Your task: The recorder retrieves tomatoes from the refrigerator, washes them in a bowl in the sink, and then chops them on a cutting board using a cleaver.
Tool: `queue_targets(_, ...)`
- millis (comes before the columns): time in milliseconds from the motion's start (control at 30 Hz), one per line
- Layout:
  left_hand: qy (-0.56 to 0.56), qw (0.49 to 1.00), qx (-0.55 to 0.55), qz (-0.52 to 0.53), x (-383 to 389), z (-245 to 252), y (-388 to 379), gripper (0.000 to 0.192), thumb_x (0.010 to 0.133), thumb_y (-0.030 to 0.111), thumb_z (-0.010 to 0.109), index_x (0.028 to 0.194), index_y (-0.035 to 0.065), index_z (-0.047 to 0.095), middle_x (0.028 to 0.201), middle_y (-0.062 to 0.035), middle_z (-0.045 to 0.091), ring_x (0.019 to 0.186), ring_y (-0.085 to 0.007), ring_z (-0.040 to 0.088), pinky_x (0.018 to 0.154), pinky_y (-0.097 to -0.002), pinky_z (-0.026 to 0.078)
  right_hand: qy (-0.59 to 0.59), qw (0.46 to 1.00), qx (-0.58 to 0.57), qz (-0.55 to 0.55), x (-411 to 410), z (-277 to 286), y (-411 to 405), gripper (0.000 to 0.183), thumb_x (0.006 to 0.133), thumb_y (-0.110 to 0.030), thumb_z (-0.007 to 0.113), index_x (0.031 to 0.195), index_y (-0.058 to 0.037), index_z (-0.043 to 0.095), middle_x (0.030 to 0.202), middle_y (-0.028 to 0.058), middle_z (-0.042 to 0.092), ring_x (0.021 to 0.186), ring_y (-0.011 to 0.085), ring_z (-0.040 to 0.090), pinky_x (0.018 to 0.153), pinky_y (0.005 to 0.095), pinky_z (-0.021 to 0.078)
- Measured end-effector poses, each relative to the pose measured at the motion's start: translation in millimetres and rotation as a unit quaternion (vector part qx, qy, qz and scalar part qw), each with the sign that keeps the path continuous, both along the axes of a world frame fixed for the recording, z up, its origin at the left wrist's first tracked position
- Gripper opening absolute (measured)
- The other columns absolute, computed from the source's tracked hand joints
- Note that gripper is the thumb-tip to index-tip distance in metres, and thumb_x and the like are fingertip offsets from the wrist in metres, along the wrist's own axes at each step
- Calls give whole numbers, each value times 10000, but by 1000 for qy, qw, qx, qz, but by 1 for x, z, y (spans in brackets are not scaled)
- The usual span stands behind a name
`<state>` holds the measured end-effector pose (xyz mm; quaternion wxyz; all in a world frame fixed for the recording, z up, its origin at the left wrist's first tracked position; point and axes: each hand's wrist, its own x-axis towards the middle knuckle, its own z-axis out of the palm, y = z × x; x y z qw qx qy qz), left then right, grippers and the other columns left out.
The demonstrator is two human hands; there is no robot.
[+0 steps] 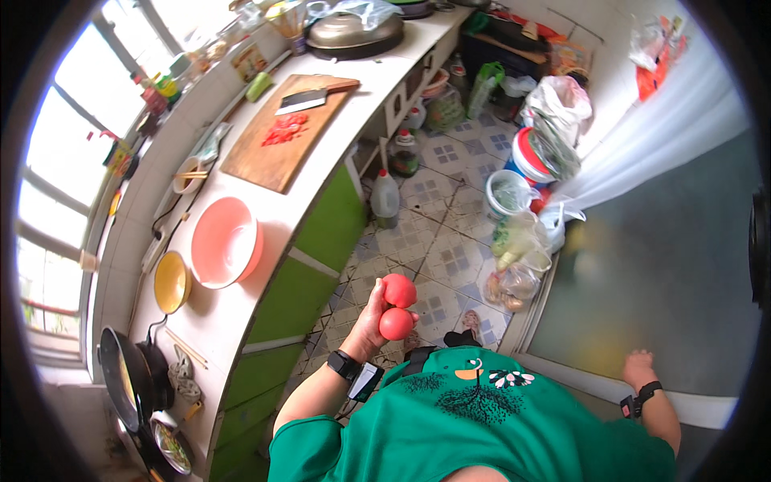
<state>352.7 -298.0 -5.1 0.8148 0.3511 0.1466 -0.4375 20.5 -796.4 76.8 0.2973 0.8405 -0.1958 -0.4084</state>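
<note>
Two red tomatoes, one (400, 290) and the other (396, 324), rest together in my left hand (371, 322), which is out over the floor beside the counter. My right hand (638, 365) is far off to the right, against the frosted panel (650, 289) of a door; its fingers look curled and whether it grips an edge is unclear. On the counter, a wooden cutting board (259, 153) carries chopped red pieces (285, 129), probably tomato, and a cleaver (302, 101). Nearer stand a pink plastic basin (226, 242) and a yellow bowl (172, 282).
A black wok (123, 379) and a dish of food (171, 446) lie at lower left. A large lidded pan (355, 33) stands at the counter's far end. Plastic bags (523, 241), a white bucket (505, 194) and a plastic jug (385, 199) occupy the tiled floor.
</note>
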Motion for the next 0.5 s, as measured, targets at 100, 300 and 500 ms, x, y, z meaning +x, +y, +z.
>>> queue_targets(100, -7, 999, 1, 37, 5, -2, 18, 690, 773, 646, 400, 1158, 73, 397, 970, -139, 552, 673, -273, 611, 559, -361, 531, -116, 978, 170, -38, 79, -15, 50, 280, 695, -207, 521, 914, -55, 605, 960, 144, 572, 923, 275, 544, 790, 409, 417)
queue_targets(300, 13, 991, 13, 135, 41, 15, 20, 664, 764, 654, 403, 1087, 78, 459, 932, -154, 573, 641, -266, 599, 554, -365, 524, -184, 876, 445, 14, 226, -27, 146, 361, 769, -228, 509, 1084, -53, 486, 1015, 160, 541, 922, 331, 532, 798, 428, 417)
queue_targets(500, 7, 979, -23, 203, 99, 31, -10, 647, 771, 615, 448, 1108, 62, 447, 938, -164, 567, 674, -271, 605, 617, -383, 528, -233, 741, 616, 130, 360, -22, 178, 431, 779, -211, 535, 1167, -67, 415, 1032, 174, 509, 853, 348, 541, 721, 413, 449)
